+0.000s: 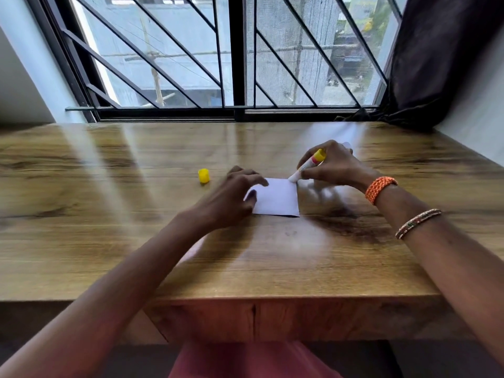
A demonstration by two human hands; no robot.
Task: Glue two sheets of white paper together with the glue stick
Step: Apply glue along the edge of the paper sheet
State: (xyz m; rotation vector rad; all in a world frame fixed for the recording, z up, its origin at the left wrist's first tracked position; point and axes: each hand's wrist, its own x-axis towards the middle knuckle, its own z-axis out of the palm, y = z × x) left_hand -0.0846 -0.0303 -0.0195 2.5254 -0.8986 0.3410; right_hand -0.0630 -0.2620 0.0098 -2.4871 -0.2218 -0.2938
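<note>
A small square of white paper (278, 197) lies flat on the wooden table (245, 263). My left hand (231, 195) rests on its left edge, fingertips pressing it down. My right hand (332, 165) grips the uncapped glue stick (308, 165), white with a yellow end, tilted so its tip touches the paper's far right corner. A bit of white shows behind my right hand (346, 145); I cannot tell whether it is the second sheet. The yellow cap (203, 175) stands on the table left of the paper.
A barred window (234, 55) runs along the table's far edge. A dark curtain (436, 64) hangs at the far right corner. The table's front edge is close to my lap.
</note>
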